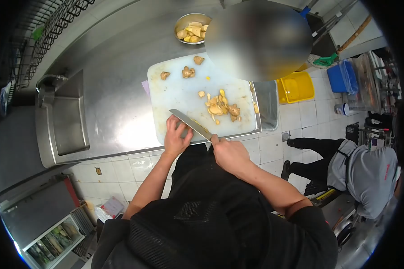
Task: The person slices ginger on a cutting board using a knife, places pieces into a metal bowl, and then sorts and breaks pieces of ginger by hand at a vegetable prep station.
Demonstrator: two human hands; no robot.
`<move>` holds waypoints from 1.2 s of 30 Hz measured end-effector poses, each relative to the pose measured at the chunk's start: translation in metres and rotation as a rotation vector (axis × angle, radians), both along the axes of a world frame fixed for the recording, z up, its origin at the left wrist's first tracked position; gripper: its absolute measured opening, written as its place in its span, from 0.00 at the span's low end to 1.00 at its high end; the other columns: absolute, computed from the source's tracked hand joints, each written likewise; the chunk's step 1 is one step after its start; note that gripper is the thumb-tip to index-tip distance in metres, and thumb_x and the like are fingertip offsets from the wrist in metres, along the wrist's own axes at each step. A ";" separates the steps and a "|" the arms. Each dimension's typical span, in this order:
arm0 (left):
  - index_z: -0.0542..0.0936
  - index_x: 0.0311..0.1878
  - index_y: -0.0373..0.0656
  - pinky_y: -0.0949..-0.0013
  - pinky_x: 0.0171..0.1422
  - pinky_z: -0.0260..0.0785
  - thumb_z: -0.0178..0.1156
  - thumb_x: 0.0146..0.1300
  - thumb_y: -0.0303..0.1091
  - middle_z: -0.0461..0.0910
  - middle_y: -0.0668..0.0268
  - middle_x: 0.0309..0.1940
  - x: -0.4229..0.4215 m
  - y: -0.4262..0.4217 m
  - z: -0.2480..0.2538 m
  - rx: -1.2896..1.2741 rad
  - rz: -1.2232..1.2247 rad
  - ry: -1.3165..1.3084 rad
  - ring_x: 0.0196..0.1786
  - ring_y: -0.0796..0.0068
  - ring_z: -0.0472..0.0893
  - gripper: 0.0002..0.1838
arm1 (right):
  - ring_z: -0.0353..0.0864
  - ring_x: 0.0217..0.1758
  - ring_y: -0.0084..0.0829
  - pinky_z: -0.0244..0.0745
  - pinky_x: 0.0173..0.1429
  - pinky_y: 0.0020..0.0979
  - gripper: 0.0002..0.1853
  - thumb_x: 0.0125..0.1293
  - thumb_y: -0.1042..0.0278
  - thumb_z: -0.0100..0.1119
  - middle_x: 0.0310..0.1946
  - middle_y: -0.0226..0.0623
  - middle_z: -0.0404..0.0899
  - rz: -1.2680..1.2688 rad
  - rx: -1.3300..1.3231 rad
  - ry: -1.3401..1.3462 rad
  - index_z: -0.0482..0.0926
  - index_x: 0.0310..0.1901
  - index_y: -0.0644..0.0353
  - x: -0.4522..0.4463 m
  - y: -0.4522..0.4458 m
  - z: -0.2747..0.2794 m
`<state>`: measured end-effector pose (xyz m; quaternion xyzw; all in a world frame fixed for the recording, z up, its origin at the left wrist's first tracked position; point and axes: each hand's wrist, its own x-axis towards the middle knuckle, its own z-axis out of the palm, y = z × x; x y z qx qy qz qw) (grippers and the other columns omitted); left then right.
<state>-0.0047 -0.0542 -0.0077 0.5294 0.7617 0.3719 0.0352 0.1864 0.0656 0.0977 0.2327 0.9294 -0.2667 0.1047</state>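
My right hand (229, 154) is wrapped round the handle of a knife (191, 123), whose blade points up and left over the near part of a white cutting board (175, 89). My left hand (177, 136) is at the board's near edge, fingers bent beside the blade; what they hold, if anything, is hidden. Right of the blade lies a pile of ginger peelings and pieces (217, 106), with a knobby ginger piece (234, 112) at its right side. Farther back on the board sit more unpeeled ginger pieces (188, 72).
A metal bowl (178, 22) of peeled ginger stands behind the board. A sink (67, 119) is at the left. Right of the board are a clear container (268, 105) and a yellow bin (296, 87). Another person (363, 172) stands at the right. A blurred patch covers the upper right.
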 end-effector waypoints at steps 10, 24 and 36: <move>0.82 0.47 0.42 0.49 0.66 0.71 0.71 0.54 0.25 0.74 0.55 0.53 -0.004 0.000 0.004 0.056 -0.054 -0.047 0.65 0.44 0.73 0.17 | 0.87 0.33 0.55 0.81 0.40 0.53 0.10 0.67 0.72 0.52 0.28 0.55 0.85 -0.053 -0.158 0.085 0.79 0.44 0.68 -0.036 0.027 -0.030; 0.82 0.47 0.42 0.54 0.60 0.70 0.73 0.56 0.30 0.74 0.59 0.52 0.000 0.003 0.010 0.024 -0.007 0.014 0.56 0.52 0.73 0.16 | 0.85 0.31 0.57 0.80 0.37 0.53 0.09 0.67 0.71 0.56 0.27 0.54 0.84 -0.134 -0.146 0.027 0.76 0.44 0.68 -0.003 0.010 0.003; 0.83 0.50 0.37 0.54 0.62 0.72 0.72 0.55 0.26 0.82 0.54 0.49 -0.003 0.004 -0.006 -0.024 0.141 -0.128 0.55 0.48 0.78 0.18 | 0.89 0.29 0.39 0.83 0.35 0.39 0.22 0.62 0.71 0.57 0.30 0.44 0.84 0.018 0.191 0.260 0.75 0.58 0.70 -0.028 -0.001 -0.034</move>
